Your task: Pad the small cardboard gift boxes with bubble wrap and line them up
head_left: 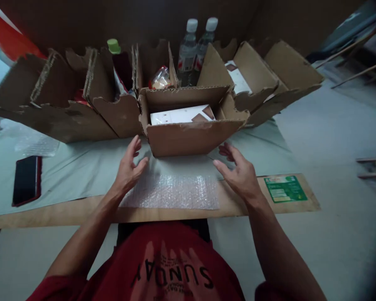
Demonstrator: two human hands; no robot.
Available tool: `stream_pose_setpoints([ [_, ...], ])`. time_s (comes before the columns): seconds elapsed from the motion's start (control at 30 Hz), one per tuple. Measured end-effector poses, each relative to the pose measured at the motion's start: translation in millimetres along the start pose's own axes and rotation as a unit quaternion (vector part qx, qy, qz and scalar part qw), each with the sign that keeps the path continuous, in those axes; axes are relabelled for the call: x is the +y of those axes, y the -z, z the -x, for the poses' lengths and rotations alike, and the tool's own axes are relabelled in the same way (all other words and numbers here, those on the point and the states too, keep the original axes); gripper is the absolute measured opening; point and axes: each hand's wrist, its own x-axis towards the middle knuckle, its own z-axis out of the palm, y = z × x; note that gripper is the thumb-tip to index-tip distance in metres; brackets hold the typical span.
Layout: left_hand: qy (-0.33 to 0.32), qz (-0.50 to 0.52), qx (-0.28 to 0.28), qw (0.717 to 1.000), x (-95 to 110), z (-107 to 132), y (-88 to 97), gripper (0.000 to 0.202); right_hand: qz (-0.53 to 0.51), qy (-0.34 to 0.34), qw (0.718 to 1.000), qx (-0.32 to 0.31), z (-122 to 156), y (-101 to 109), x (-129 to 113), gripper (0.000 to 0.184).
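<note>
In front of me stands a cardboard bin (188, 140) with a white box (178, 116) lying inside it. My left hand (132, 165) is off the bin's lower left corner, fingers apart and nothing in them. On the other side, my right hand (238, 171) is near the bin's lower right corner, also open and holding nothing. Between my forearms a sheet of bubble wrap (175, 193) lies flat at the table's front edge.
Behind is a row of cardboard bins (115, 115) holding packets, a green-capped pouch (120, 62) and a white carton (238, 78). Two clear bottles (187, 54) stand behind. A phone (26, 180) lies left, more bubble wrap (34, 138) beyond it, a green card (285, 189) right.
</note>
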Motion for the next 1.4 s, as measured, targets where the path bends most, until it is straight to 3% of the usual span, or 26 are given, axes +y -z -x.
stream_pose_setpoints([
  [0.1,-0.046,-0.118,-0.022,0.992,-0.9,38.9,20.1,0.055,0.079,0.074,0.994,-0.020,39.3,-22.1,-17.3,0.042],
  [0.23,-0.154,-0.205,-0.180,0.950,-0.4,75.6,15.5,0.041,0.096,0.210,0.956,-0.181,74.1,-64.3,-44.0,0.035],
  [0.33,-0.152,-0.205,-0.229,0.939,-6.8,84.6,14.6,0.034,0.121,0.219,0.951,-0.184,89.1,-58.9,-27.3,0.032],
  [0.43,-0.156,-0.190,-0.173,0.954,-14.3,93.4,34.7,0.034,0.146,0.163,0.972,-0.081,95.7,-21.0,10.9,0.028],
  [0.53,-0.094,-0.271,-0.035,0.957,-19.2,105.5,60.7,0.030,0.170,0.118,0.978,-0.015,89.9,3.4,37.5,0.033],
  [0.6,-0.030,-0.351,0.025,0.936,-21.0,112.3,68.7,0.030,0.180,0.101,0.978,-0.013,81.3,-2.3,41.5,0.040],
  [0.7,0.027,-0.414,0.007,0.910,-21.8,119.8,61.5,0.024,0.181,0.088,0.979,-0.033,70.8,-27.1,30.3,0.042],
  [0.77,0.030,-0.403,-0.018,0.915,-20.6,124.7,52.5,0.015,0.156,0.094,0.982,-0.047,71.6,-36.9,16.1,0.034],
  [0.83,0.017,-0.358,-0.001,0.933,-17.9,128.7,50.0,0.012,0.106,0.085,0.989,-0.059,80.0,-35.0,-0.5,0.028],
  [0.97,0.016,-0.248,0.063,0.967,-11.2,112.6,72.7,0.007,-0.035,-0.019,0.996,-0.078,105.6,-22.0,-36.5,0.025],
  [1.07,-0.004,-0.255,0.076,0.964,-10.7,59.1,87.4,0.014,-0.179,-0.106,0.965,-0.162,117.4,-36.7,-62.8,0.055],
  [1.17,-0.029,-0.278,0.035,0.959,-17.8,-8.5,81.4,0.036,-0.276,-0.149,0.917,-0.245,122.5,-69.6,-81.8,0.071],
  [1.23,-0.031,-0.278,0.023,0.960,-25.2,-33.7,73.7,0.056,-0.273,-0.145,0.913,-0.265,124.6,-87.6,-87.5,0.073],
  [1.3,-0.055,-0.262,0.011,0.964,-31.1,-27.0,70.2,0.064,-0.250,-0.127,0.924,-0.260,125.7,-95.7,-88.3,0.073],
  [1.4,-0.133,-0.208,-0.051,0.968,-29.4,38.1,72.1,0.061,-0.260,-0.126,0.922,-0.257,124.2,-93.1,-86.8,0.066],
])
